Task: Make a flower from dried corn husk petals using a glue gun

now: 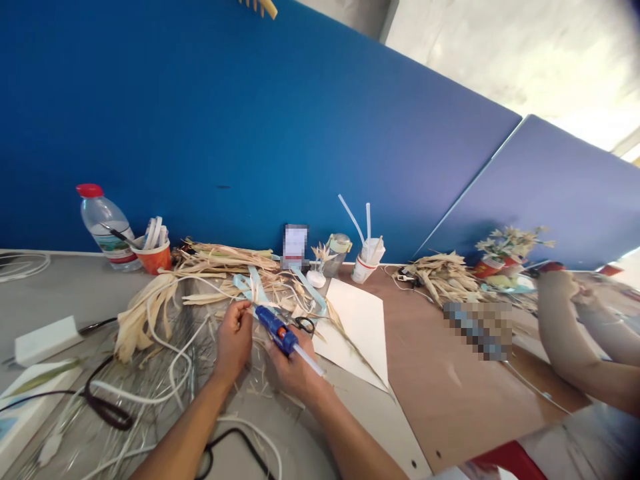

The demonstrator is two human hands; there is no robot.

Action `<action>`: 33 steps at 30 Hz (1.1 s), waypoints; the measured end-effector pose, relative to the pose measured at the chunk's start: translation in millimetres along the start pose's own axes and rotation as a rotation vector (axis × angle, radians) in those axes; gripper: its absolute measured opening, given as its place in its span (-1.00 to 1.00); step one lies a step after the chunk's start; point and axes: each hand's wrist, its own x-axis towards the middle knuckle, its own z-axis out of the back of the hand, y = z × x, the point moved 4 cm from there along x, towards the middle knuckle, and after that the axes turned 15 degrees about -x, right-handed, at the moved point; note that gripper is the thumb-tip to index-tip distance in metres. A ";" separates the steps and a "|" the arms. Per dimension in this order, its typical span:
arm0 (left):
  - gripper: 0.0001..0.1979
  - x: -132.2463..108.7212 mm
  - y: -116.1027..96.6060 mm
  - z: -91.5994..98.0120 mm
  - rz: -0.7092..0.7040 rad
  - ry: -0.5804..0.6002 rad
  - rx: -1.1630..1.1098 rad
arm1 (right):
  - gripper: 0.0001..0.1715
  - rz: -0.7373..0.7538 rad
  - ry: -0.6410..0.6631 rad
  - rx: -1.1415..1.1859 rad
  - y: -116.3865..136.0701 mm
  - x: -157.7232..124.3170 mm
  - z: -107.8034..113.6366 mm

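My right hand is wrapped round a blue hot glue gun, with a clear glue stick poking out of its rear end. The gun's nozzle points up and left, close to the fingertips of my left hand. Those fingers are pinched together; what they hold is too small to make out. Dried corn husks lie in a heap beyond and to the left of my hands. Black-handled scissors lie just past my right hand, partly covered. Light blue ribbon is strewn among the husks.
White cable loops across the left side. A water bottle, an orange cup and a cup of glue sticks stand along the blue partition. White paper lies to the right. Another person's arms are at far right.
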 end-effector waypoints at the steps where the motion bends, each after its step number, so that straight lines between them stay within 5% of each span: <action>1: -0.81 -0.1 0.1 -0.1 0.001 0.003 0.003 | -0.84 0.003 0.002 0.009 0.2 0.3 0.3; 33: -0.79 0.5 5.6 0.7 0.004 -0.024 -0.057 | -0.85 -0.019 0.017 0.071 3.0 0.5 1.3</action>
